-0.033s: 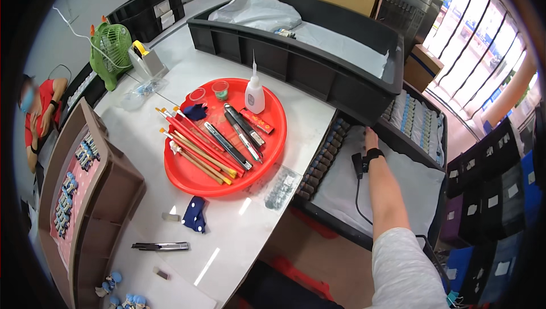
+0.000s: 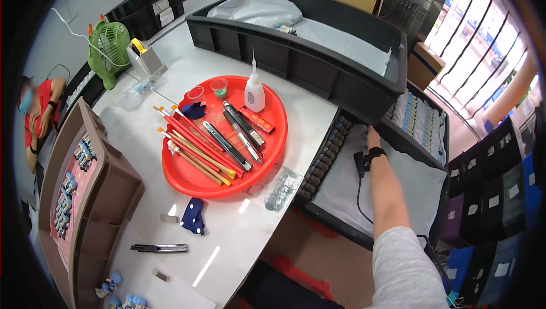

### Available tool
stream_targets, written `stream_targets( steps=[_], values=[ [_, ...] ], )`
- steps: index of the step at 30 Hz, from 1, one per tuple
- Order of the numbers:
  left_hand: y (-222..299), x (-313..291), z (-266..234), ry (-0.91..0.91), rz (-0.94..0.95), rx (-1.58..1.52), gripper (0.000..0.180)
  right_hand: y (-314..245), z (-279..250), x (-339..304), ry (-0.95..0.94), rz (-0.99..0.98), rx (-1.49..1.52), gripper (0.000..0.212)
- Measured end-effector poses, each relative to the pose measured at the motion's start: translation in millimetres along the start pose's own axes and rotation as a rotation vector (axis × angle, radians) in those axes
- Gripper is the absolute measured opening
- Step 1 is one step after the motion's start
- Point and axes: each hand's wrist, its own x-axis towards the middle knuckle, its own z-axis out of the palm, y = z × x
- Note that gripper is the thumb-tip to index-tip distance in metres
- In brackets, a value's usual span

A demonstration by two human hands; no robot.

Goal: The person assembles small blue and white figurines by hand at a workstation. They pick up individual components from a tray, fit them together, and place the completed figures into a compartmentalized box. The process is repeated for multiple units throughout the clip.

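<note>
My right hand (image 2: 372,138) reaches out to the right of the white table, into a dark tray lined with white paper (image 2: 409,189). Its fingers lie at the tray's far edge, just under the big black bin (image 2: 296,58), and I cannot make out whether they hold anything. A black strap with a small device (image 2: 364,160) sits on the wrist, and a thin cable hangs from it. A row of small dark bottles (image 2: 323,161) runs along the tray's left side. My left hand is out of sight.
A round red tray (image 2: 273,155) on the table holds brushes, pens, a white squeeze bottle (image 2: 254,93) and two small cups. Nearby lie a blue cloth (image 2: 193,216), a utility knife (image 2: 159,247), a green fan (image 2: 108,44) and a brown rack (image 2: 91,206). A person in red (image 2: 37,112) sits far left.
</note>
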Motion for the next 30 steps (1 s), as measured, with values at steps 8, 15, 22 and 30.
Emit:
stream_targets(
  steps=[8, 15, 22, 30],
  values=[
    [-8.8, -5.9, 4.8, -0.016, -0.025, -0.032, 0.013, 35.9, -17.5, 32.3, -0.038, -0.122, 0.030, 0.053],
    [-8.1, -9.6, 3.7, -0.009, -0.054, -0.031, 0.014, -47.0, 10.6, -53.6, -0.026, 0.232, 0.447, 0.057],
    [-12.1, -8.3, 5.6, -0.006, -0.015, -0.034, 0.013, -35.3, -14.6, -44.4, -0.011, 0.314, 0.406, 0.066],
    [-13.9, -6.9, 6.2, 0.000, 0.005, -0.019, 0.013, -22.2, -2.0, -62.0, -0.104, 0.280, 0.288, 0.078]
  ],
)
